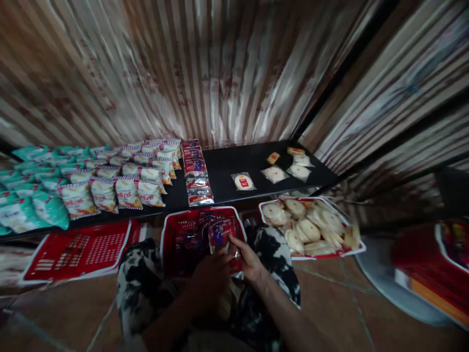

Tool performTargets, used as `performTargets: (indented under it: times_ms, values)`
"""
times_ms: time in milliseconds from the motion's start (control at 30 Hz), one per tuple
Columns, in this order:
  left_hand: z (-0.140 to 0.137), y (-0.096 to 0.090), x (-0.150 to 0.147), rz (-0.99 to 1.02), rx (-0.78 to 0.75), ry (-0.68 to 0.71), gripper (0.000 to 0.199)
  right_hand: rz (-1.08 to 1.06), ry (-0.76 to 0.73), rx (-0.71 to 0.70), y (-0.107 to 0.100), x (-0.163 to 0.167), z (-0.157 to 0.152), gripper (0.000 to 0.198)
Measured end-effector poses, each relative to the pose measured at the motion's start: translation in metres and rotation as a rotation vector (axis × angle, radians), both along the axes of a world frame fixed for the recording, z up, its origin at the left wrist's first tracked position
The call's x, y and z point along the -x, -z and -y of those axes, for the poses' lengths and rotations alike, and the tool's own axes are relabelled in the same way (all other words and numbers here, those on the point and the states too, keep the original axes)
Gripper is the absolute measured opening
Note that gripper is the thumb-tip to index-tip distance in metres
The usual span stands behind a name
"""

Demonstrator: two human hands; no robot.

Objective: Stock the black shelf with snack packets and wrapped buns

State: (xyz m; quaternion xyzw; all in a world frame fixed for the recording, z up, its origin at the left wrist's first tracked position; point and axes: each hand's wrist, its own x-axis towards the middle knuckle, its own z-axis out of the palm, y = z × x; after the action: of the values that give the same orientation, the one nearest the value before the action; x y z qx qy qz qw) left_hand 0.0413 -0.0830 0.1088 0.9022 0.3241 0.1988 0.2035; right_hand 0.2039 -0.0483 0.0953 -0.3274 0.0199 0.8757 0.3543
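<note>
My right hand point(249, 260) is closed on a red and purple snack packet point(223, 231), with the thumb on its front. My left hand point(212, 270) has its fingers curled against the lower left of the packet; they are dark and partly blurred. More shiny red wrapping shows below the right fingers, and I cannot tell whether it is a second packet. Under and behind the hands is a red basket point(166, 244) with several similar packets inside. A column of red packets point(194, 166) lies on the black shelf point(227, 156) ahead.
White-and-yellow snack bags point(126, 193) and teal bags point(49, 208) stand in rows on the shelf's left. Wrapped round breads point(274, 174) lie at its right. A basket of pale round breads point(311, 227) is at my right knee, an upturned red basket point(80, 249) at left. Corrugated sheeting point(205, 73) rises behind.
</note>
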Motion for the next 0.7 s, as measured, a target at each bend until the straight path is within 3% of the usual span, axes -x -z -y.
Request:
performTargets:
  times_ms: [133,200,300,367,433,500,600,700]
  values:
    - [0.009,-0.020,0.007,0.104,-0.060,-0.030,0.025,0.090,0.073,-0.054,-0.027,-0.007,0.001,0.017]
    - [0.008,-0.028,0.010,0.246,0.039,-0.180,0.025,0.156,0.160,-0.109,-0.038,-0.007,-0.003,0.013]
    - [-0.008,-0.037,0.011,0.603,0.437,-0.603,0.030,0.240,0.217,-0.166,-0.053,-0.004,-0.010,0.014]
    - [-0.024,-0.043,0.009,0.864,0.815,-0.750,0.039,0.270,0.194,-0.211,-0.061,0.000,-0.015,0.020]
    - [-0.041,-0.049,0.005,1.079,1.148,-0.706,0.045,0.284,0.152,-0.273,-0.067,0.005,-0.021,0.026]
    - [-0.053,-0.053,0.001,1.247,1.358,-0.598,0.047,0.313,0.100,-0.346,-0.072,0.012,-0.027,0.032]
    - [-0.064,-0.056,-0.004,1.394,1.517,-0.508,0.047,0.443,0.018,-0.452,-0.073,0.021,-0.040,0.037]
    - [-0.072,-0.056,-0.005,1.449,1.534,-0.566,0.042,0.657,0.011,-0.611,-0.068,0.026,-0.057,0.045]
